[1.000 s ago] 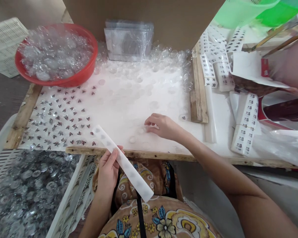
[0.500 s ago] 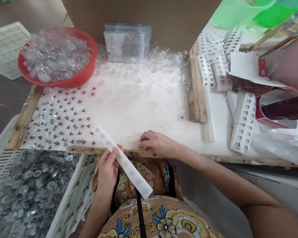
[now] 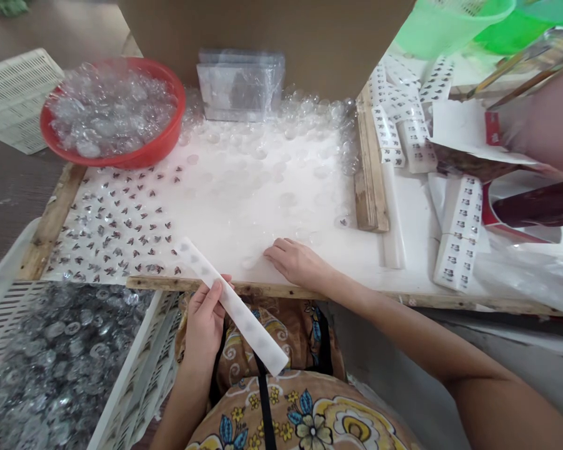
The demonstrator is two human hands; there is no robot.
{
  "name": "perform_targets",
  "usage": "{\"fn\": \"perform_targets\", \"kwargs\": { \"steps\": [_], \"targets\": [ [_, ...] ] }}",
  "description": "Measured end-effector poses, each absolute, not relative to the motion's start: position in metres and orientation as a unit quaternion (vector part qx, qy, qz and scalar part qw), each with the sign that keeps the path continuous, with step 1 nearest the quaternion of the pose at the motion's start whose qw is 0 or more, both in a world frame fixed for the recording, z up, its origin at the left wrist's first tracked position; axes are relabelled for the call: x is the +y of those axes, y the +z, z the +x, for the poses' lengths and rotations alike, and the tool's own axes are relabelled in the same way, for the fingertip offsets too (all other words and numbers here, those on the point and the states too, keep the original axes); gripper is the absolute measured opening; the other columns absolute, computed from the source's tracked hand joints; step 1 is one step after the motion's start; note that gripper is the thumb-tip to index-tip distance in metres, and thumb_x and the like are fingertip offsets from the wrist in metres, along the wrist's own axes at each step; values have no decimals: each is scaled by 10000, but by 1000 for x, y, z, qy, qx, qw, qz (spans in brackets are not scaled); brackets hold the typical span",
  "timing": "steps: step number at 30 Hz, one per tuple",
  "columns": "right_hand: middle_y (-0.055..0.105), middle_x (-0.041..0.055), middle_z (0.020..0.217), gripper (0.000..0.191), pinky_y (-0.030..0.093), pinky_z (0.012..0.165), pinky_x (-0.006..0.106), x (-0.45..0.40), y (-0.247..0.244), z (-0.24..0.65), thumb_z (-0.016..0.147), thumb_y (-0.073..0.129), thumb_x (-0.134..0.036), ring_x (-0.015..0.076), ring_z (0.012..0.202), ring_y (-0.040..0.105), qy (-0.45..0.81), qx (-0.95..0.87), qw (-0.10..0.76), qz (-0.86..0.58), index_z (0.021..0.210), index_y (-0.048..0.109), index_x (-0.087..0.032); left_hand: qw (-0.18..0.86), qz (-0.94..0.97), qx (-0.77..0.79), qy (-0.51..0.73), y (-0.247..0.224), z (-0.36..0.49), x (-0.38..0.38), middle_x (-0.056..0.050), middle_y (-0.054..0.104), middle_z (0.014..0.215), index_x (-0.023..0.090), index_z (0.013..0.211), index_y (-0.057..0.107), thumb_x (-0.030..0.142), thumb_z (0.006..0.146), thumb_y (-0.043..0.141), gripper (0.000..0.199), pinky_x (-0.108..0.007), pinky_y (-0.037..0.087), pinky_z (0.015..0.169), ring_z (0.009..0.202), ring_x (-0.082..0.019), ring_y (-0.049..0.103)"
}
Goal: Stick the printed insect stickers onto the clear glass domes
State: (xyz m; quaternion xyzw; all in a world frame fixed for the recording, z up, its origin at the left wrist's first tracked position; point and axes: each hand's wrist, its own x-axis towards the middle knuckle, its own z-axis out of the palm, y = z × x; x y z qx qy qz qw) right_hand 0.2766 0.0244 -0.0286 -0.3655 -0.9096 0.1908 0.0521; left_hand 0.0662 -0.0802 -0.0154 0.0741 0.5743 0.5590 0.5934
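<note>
My left hand (image 3: 209, 312) is closed on a white sticker strip (image 3: 250, 325), thumb on top. Faint grey spots show through the strip, which slants from the tabletop over the front edge to my lap. Further right, my right hand (image 3: 300, 265) rests low on the white tabletop (image 3: 210, 215). Its fingers are bent and pressed together, the tips beside a faint clear disc (image 3: 252, 261); whether they pinch anything is hidden. Many clear round pieces (image 3: 288, 200) lie beyond it. To the left, clear pieces with small dark prints (image 3: 129, 223) are spread in rows.
A red basin (image 3: 166, 140) heaped with clear pieces stands at the back left. Below it, a white crate (image 3: 122, 381) holds more. A wooden strip (image 3: 372, 194) bounds the right side, with printed sticker strips (image 3: 457, 250) beyond. A cardboard panel (image 3: 318, 44) rises behind.
My right hand has turned slightly and its fingers have drawn closer together near the tabletop. The left hand and the sticker strip stay almost where they were.
</note>
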Motion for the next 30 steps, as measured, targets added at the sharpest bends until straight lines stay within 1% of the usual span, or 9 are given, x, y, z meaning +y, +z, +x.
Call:
{"fn": "perform_targets", "kwargs": {
  "steps": [3,7,9,12,18,21,24,27,30],
  "targets": [
    [633,109,945,243,477,774,324,27,-30,279,1030,441,-260,213,862,597,207,-890,92,-396,1048,651,-140,593,63,574,561,-16,66,-80,-24,718,725,169,836,798,445,590,911,386,-193,492,582,623,-103,621],
    [625,131,1011,225,481,753,337,38,-28,287,985,552,-328,240,898,593,172,-873,135,-436,1075,661,-152,594,60,577,557,-15,67,-80,-24,716,717,166,839,798,448,581,914,399,-199,492,568,608,-107,618],
    [626,132,1017,195,478,768,346,46,-26,289,974,567,-284,250,920,580,157,-867,143,-451,1086,663,-156,593,63,579,557,-15,67,-79,-24,710,707,163,835,796,450,590,909,394,-204,489,560,600,-109,614],
    [638,131,1018,164,466,807,370,57,-26,289,951,560,-170,255,906,556,151,-877,106,-444,1062,681,-155,594,68,578,555,-15,67,-79,-20,697,678,161,830,795,450,600,902,384,-206,478,542,582,-109,604],
    [633,138,982,284,440,792,362,68,-29,281,917,460,-19,245,873,547,151,-890,46,-427,1025,689,-145,597,72,576,554,-15,65,-79,-20,691,673,158,835,793,439,621,892,367,-206,473,536,574,-107,601],
    [631,144,951,275,438,766,362,71,-27,278,933,441,-35,252,864,559,153,-884,41,-440,1004,687,-136,596,72,575,555,-16,65,-79,-25,699,683,158,830,791,433,624,891,358,-210,481,540,581,-113,612],
    [635,148,988,264,450,775,362,69,-23,277,954,439,-64,252,883,576,161,-876,71,-448,1038,680,-133,599,69,573,555,-16,65,-79,-24,700,681,159,823,791,438,614,898,364,-206,485,539,581,-112,616],
    [637,146,1035,180,471,835,380,62,-20,277,965,548,-190,257,927,592,185,-879,118,-424,1094,661,-134,606,74,565,554,-17,64,-80,-26,704,686,159,837,792,438,638,887,356,-194,481,539,582,-105,615],
    [639,141,1054,227,484,862,400,53,-22,275,922,654,-273,264,946,594,216,-887,123,-389,1104,648,-138,610,80,560,555,-17,64,-80,-27,709,699,161,857,791,428,671,872,335,-191,483,546,584,-101,615]
  ]
}}
